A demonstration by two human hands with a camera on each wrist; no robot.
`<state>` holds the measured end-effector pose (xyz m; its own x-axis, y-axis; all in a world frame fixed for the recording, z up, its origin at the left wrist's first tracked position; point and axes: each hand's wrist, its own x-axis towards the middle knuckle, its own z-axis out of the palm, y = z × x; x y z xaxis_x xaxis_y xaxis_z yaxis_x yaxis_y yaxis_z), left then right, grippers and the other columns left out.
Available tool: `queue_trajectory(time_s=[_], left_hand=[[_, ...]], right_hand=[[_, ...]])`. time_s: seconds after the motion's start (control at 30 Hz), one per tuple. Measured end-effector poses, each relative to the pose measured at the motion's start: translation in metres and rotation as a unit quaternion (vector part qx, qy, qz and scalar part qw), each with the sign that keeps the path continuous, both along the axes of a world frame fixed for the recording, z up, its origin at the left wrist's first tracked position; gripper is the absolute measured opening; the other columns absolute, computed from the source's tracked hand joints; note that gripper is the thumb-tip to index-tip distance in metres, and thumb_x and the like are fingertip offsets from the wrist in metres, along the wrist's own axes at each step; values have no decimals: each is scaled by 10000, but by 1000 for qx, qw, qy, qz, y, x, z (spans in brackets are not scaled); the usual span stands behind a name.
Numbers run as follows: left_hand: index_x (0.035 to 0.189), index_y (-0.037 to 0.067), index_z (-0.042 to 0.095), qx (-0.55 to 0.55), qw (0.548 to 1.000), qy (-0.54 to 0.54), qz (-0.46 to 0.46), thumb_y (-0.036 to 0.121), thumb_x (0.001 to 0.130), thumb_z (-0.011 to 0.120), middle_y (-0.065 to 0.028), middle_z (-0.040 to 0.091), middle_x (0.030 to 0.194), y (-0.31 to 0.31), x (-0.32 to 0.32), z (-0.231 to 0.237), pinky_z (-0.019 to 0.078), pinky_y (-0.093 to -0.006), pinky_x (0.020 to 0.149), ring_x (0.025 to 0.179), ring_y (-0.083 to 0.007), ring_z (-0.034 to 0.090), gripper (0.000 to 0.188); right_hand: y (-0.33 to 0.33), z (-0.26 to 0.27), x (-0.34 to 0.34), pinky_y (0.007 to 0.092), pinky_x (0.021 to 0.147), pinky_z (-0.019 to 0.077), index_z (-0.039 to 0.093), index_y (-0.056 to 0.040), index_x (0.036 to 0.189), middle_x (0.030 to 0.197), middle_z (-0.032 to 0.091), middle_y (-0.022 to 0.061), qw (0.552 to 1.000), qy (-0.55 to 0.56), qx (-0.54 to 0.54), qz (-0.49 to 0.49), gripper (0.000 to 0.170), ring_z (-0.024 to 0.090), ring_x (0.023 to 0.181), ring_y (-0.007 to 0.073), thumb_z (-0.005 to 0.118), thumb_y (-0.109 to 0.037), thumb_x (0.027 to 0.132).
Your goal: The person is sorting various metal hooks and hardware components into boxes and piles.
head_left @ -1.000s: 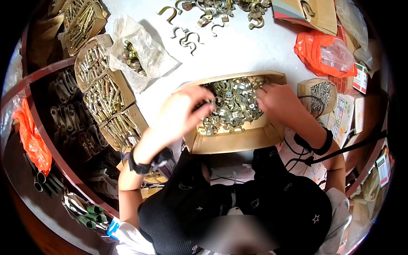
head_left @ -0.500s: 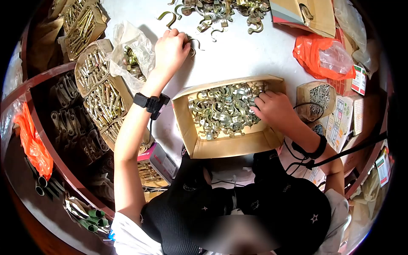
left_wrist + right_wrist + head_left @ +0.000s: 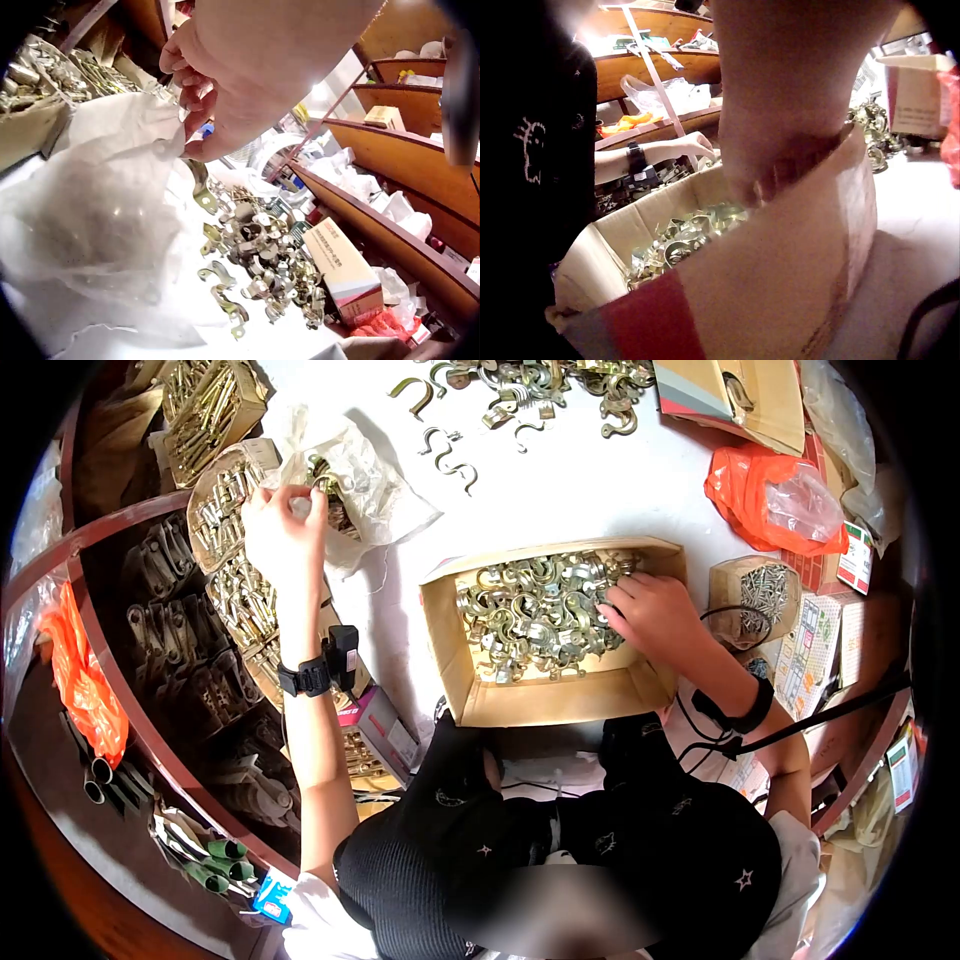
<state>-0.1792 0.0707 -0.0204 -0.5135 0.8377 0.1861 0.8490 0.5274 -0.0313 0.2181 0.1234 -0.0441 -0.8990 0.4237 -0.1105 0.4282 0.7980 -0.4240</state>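
My left hand (image 3: 283, 525) is raised over the carton of bolts, beside a clear plastic bag (image 3: 375, 485) with metal pieces inside. Its thumb and forefinger pinch a curved pipe clamp half (image 3: 201, 187), which hangs below the fingers in the left wrist view. The right hand (image 3: 648, 610) reaches into an open cardboard box (image 3: 560, 708) in front of my lap, fingers bent down among the pipe clamps (image 3: 540, 615) heaped there. Its fingertips are partly hidden by the box wall in the right wrist view; I cannot tell whether they hold a clamp.
Loose clamp halves (image 3: 460, 472) and a larger clamp pile (image 3: 550, 380) lie on the white table. Bolt cartons (image 3: 245, 595) line the left side. At right are a red plastic bag (image 3: 730, 490) and a small box of screws (image 3: 765, 600). A black cable (image 3: 820, 710) runs beside the right arm.
My left hand went from the clamp box to the loose clamp halves, picked one up, and moved left to the plastic bag. The right hand stays inside the box.
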Motion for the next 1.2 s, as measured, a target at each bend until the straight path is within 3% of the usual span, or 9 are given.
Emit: queue_trajectory(time_s=[0.3,0.5,0.57,0.6,0.73,0.77,0.87,1.03,1.2], left_hand=[[786,106,736,-3,999,46,-21,344,757,703,-77,631,797,-6,-19,-16,490,-334,741,825,-238,614,242],[827,66,720,110,987,-118,7,338,831,678,-43,516,638,5,-14,3,414,-303,571,597,-169,504,275],[858,66,714,172,963,-187,-84,317,829,688,-24,471,614,14,-12,3,368,-291,543,560,-152,435,254],[925,72,732,147,966,-182,-113,268,812,725,10,522,666,18,-14,-3,345,-250,549,595,-101,403,227],[869,93,720,59,956,-71,-280,311,761,753,-15,543,693,46,23,-15,403,-295,611,653,-147,479,245],[880,107,694,-2,958,-97,-270,327,747,733,-60,557,824,49,30,-24,413,-356,752,851,-225,527,260],[881,91,666,-56,948,-52,-309,330,752,714,-72,569,882,52,44,-43,403,-370,803,917,-225,527,275],[873,87,657,-66,959,-89,-261,362,816,655,-76,592,851,46,66,-58,425,-371,809,865,-260,549,281],[845,64,628,-70,975,-53,-202,333,886,567,-84,634,841,43,70,-82,408,-389,779,857,-268,565,278]], right_hand=[[0,-1,-2,340,568,480,536,-76,738,685,542,52,1000,6,0,4,187,585,682,216,632,-215,819],[1,-2,-2,337,564,477,538,-84,723,670,536,45,1000,7,-1,6,182,581,663,214,640,-206,812],[3,-1,-4,337,560,474,533,-88,709,658,528,41,1000,26,2,6,190,576,651,211,648,-204,806],[3,0,-6,337,555,470,529,-91,695,646,521,36,999,45,5,5,198,571,639,208,656,-201,800],[13,15,-14,332,539,459,517,-93,664,636,516,27,996,91,8,1,215,561,623,203,675,-175,786],[16,18,-15,332,535,454,523,-88,668,631,512,33,993,113,24,-4,207,555,615,209,677,-163,785],[37,30,-14,338,534,446,545,-77,683,630,515,55,990,129,28,-44,182,552,605,222,685,-139,782],[98,41,-24,377,566,451,575,-50,741,667,558,106,983,150,41,-96,163,580,636,269,650,-172,820],[145,17,-49,431,661,488,578,-19,805,764,619,144,990,34,130,-30,190,619,765,327,534,-192,868]])
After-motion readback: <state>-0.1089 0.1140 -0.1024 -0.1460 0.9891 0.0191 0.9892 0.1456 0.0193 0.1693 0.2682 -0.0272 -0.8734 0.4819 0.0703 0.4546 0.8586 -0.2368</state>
